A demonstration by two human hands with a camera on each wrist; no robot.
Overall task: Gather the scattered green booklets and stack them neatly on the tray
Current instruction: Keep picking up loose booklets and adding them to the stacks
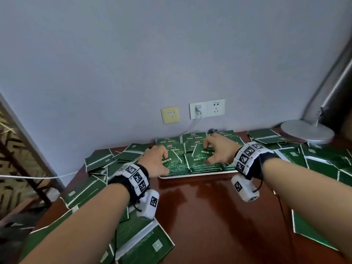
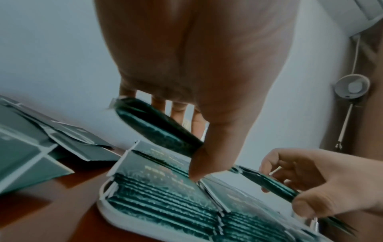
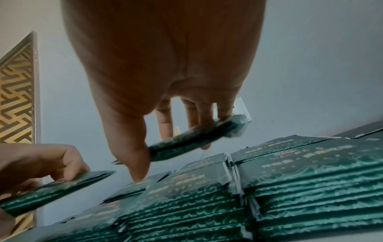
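Booklets (image 1: 172, 160) pinched — both hands (image 1: 155, 161) above tray (image 1: 190, 175).

Cover print on the stacked booklets (image 1: 192, 164) is too small for us to read in head view, and smeared in both wrist views. We only see the tray (image 1: 190, 176) as a thin front rim; the stacks hide the rest. The left hand (image 2: 196, 65) covers the far edge of its booklet (image 2: 157, 127), which is motion-blurred. The lamp (image 1: 306, 130) pole runs off the right frame edge. Loose booklets (image 1: 144, 242) on the tabletop (image 1: 209, 216) get cut by the bottom edge.
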